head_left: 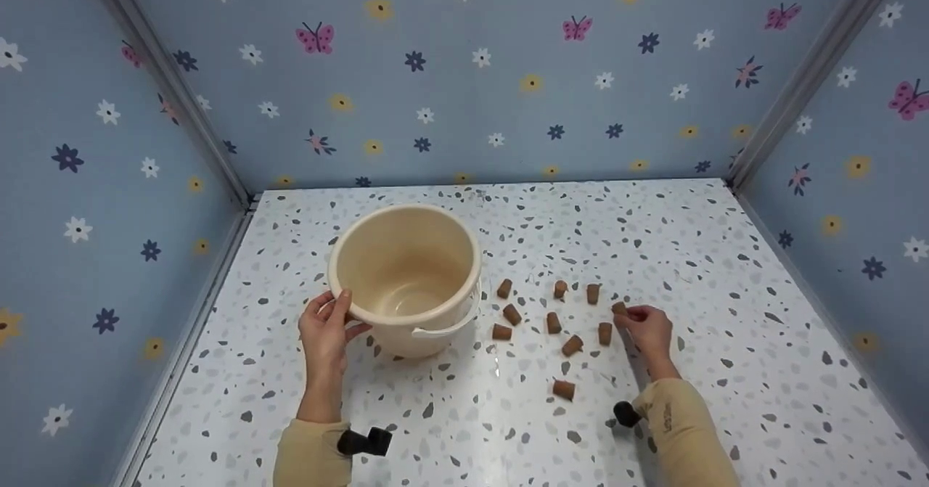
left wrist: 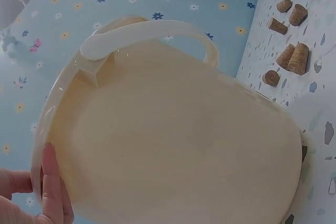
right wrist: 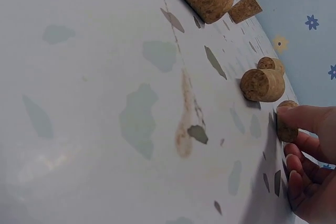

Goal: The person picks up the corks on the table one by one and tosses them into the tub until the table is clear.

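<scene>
A cream plastic bucket (head_left: 428,338) with a white handle (head_left: 448,326) stands left of centre on the speckled table. My left hand (head_left: 326,331) grips its rim at the near left, thumb on top. In the left wrist view, fingers (left wrist: 51,182) lie against the outside of the bucket (left wrist: 178,140) just under the rim. My right hand (head_left: 648,331) pinches a cork (head_left: 619,308) at the right end of the scattered corks. The right wrist view has that cork (right wrist: 286,124) between thumb and fingertips, close to the tabletop.
Several more corks lie between the bucket and my right hand, among them a cork (head_left: 563,390) nearest me and another cork (head_left: 504,288) beside the bucket. Flower-patterned blue panels (head_left: 479,80) enclose the table (head_left: 762,371) at the back and both sides.
</scene>
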`<state>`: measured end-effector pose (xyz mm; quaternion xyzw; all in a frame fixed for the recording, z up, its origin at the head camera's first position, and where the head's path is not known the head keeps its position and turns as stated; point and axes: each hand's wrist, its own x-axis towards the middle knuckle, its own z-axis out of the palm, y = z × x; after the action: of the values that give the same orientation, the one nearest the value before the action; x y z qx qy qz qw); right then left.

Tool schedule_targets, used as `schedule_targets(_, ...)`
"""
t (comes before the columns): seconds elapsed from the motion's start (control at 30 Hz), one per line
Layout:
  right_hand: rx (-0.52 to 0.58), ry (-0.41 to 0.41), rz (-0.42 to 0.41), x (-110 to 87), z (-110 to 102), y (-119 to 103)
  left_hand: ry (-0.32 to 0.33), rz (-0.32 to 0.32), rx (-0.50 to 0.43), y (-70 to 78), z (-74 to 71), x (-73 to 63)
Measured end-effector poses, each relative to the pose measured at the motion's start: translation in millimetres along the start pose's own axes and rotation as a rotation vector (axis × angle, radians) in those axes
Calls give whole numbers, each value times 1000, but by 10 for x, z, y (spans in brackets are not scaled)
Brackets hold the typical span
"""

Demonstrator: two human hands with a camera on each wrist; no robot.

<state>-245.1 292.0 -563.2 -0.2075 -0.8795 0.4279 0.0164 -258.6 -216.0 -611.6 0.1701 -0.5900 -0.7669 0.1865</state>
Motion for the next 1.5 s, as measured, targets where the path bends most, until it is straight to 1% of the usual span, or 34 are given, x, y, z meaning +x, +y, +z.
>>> schedule_targets(0.13, -10, 0, -6, -6, -9, 12, -20, -48, 0, 77, 10, -28)
schedule_targets(0.17, -13, 1, -7, -8, -12, 14, -45, -65, -32, 276, 57, -162)
schedule_targets(0.27, -13, 4, -11, -15, -18, 13, -55, -102, -39, 344, 58, -190)
schedule_targets(0.37, -1, 10, -18, -28, -26, -7, -47, -82, -38, 282, 46, -154)
schedule_targets(0.4, 7, 11, -25, -36, -29, -19, -30, -59, -12, 86, -7, -21)
schedule_targets(0.43, 9, 16, -30, -45, -31, -32, -32, -38, -17, 51, -14, -2)
schedule_targets(0.47, 13, 17, -32, -53, -34, -44, -38, -25, -36, 58, -14, -7)
schedule_targets(0.5, 17, 16, -33, -63, -39, -59, -43, -18, -42, 96, -4, -33)
schedule_targets(0.53, 20, 15, -34, -70, -42, -70, -52, -18, -67, 162, 8, -75)
schedule_targets(0.57, 21, 14, -36, -76, -45, -81, -73, -27, -103, 357, 55, -210)
schedule_targets(0.63, 18, 6, -32, -85, -51, -104, -62, -65, -92, 679, 152, -419)
schedule_targets(0.67, 20, -3, -27, -85, -52, -112, -53, -85, -76, 859, 206, -535)
schedule_targets(0.7, 21, -10, -27, -89, -55, -124, -41, -105, -58, 1005, 254, -628)
schedule_targets(0.73, 20, -13, -30, -89, -55, -134, -44, -102, -77, 1069, 270, -671)
schedule_targets(0.77, 22, -17, -34, -90, -55, -145, -34, -113, -50, 1160, 300, -727)
schedule_targets(0.8, 23, -21, -40, -93, -56, -157, -11, -122, -15, 1115, 296, -684)
schedule_targets(0.83, 27, -23, -52, -97, -55, -168, -14, -127, -22, 1103, 288, -672)
schedule_targets(0.9, 29, -10, -87, -103, -54, -188, -36, -115, -72, 941, 221, -557)
schedule_targets(0.93, 32, -1, -107, -108, -54, -198, -40, -113, -75, 902, 212, -535)
schedule_targets(0.97, 36, 7, -126, -116, -54, -208, -33, -126, -48, 928, 230, -555)
schedule_targets(1.0, 38, 12, -145, -126, -55, -218, -35, -125, -50, 925, 238, -561)
schedule_targets(1.03, 39, 18, -163, -134, -51, -244, -43, -108, -69, 918, 230, -562)
schedule_targets(1.07, 41, 21, -173, -144, -47, -273, -40, -104, -61, 965, 252, -598)
schedule_targets(1.13, 41, 15, -194, -173, -36, -335, -15, -120, 0, 1196, 349, -756)
schedule_targets(1.2, 36, 3, -215, -207, -23, -405, -4, -122, 19, 1350, 404, -855)
schedule_targets(1.23, 35, 2, -226, -229, -16, -437, -8, -128, 20, 1402, 420, -894)
schedule_targets(1.27, 38, 1, -238, -250, -9, -467, 1, -137, 44, 1480, 454, -950)
schedule_targets(1.3, 41, 2, -252, -273, -1, -497, -2, -131, 43, 1508, 466, -973)
schedule_targets(1.37, 55, 6, -281, -321, 15, -561, -2, -120, 38, 1515, 468, -986)
schedule_targets(1.4, 68, 8, -296, -348, 25, -594, -20, -100, -2, 1439, 435, -940)
schedule_targets(1.47, 94, 11, -328, -398, 47, -655, -17, -79, -11, 1371, 414, -897)
schedule_targets(1.5, 102, 13, -343, -423, 58, -685, -23, -71, -29, 1305, 386, -855)
